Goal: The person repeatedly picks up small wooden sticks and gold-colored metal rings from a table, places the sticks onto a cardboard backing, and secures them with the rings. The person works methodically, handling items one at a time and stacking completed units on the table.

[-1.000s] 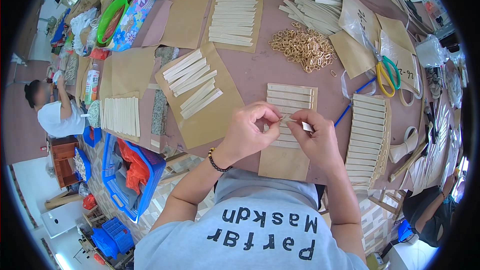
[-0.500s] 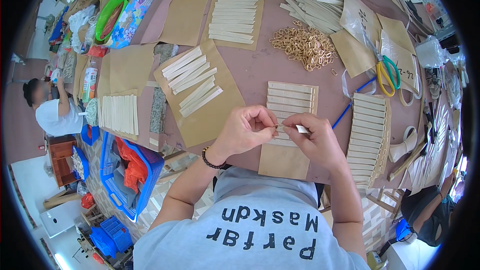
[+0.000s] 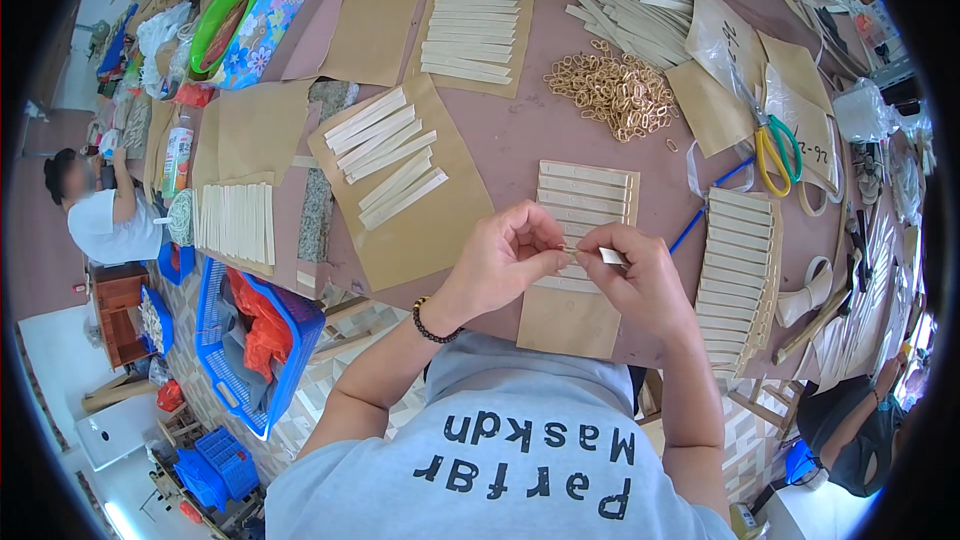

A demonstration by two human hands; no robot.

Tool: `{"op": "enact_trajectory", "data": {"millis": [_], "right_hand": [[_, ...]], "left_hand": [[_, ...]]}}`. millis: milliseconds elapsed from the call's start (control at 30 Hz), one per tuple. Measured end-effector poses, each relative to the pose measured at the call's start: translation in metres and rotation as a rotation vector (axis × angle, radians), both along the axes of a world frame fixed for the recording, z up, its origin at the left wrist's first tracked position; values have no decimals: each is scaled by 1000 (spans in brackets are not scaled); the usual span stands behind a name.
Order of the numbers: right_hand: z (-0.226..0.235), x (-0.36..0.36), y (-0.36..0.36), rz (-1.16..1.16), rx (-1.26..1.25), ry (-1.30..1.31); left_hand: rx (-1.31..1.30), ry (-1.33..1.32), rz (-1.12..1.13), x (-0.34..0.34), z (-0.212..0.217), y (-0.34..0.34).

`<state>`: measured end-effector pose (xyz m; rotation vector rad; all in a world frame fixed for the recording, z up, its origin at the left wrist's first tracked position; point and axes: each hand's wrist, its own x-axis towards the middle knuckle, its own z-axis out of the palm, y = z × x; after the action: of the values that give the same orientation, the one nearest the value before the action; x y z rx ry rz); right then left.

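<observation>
Both hands pinch pale strip point(image 3: 608, 256): left hand point(image 3: 505, 262), right hand point(image 3: 640, 275), near table edge point(image 3: 470, 315).

Rubber bands point(image 3: 620, 92) lie behind the strip-covered sheet point(image 3: 580, 240); scissors point(image 3: 775, 145) to its right.

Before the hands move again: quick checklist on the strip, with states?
1. Left hand pinching the pale strip: ok.
2. Right hand pinching the same strip: ok.
3. Strip held above the brown paper sheet with its row of strips: ok.
4. Rubber band around the strip: cannot tell, fingers hide it.
5. Pile of rubber bands present on the table: ok.
6. Scissors apart from both hands: ok.
</observation>
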<state>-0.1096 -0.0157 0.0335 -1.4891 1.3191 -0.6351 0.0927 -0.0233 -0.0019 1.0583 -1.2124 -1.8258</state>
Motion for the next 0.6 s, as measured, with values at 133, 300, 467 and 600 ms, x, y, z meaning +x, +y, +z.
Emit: {"op": "enact_trajectory", "data": {"millis": [133,300,467,600], "right_hand": [[-19,-3,6,-201,-38,-68],[-19,-4,8,-636,89,-439],[-39,19,24,-608,306,-917],[-32,35,24,-633,312,-1010]], "left_hand": [[-56,74,131,-4,-8,4],[-62,144,282,6,-12,4],[-35,250,391,-8,-17,13],[17,221,367,-15,-15,25]]}}
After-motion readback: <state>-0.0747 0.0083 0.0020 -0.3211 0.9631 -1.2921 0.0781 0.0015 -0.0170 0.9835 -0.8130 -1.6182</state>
